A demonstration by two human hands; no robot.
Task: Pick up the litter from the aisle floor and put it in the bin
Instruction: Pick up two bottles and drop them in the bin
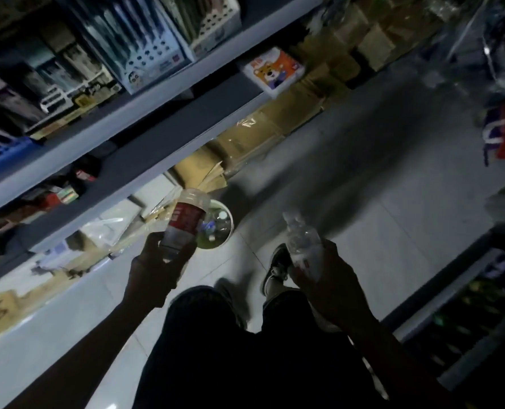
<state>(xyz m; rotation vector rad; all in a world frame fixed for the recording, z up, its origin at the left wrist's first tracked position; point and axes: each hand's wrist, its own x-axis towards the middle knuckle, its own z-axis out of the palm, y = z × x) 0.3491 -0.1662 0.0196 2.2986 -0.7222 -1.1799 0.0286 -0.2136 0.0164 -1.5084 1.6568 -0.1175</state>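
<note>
Fingers of left hand (153, 261) around cup (183, 222), right hand (325, 278) around bottle (302, 240).

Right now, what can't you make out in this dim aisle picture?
- Bin contents: head view, too small and blurred, partly hidden behind the cup in the left hand.
- Label on the bottle in the right hand: too dark.
- Shelf goods: blurred, cut off by the top edge.

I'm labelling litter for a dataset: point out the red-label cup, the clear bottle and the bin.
red-label cup (186, 219), head view, on its red label.
clear bottle (302, 240), head view, on its crumpled body.
bin (230, 228), head view, on its white rim.
</note>
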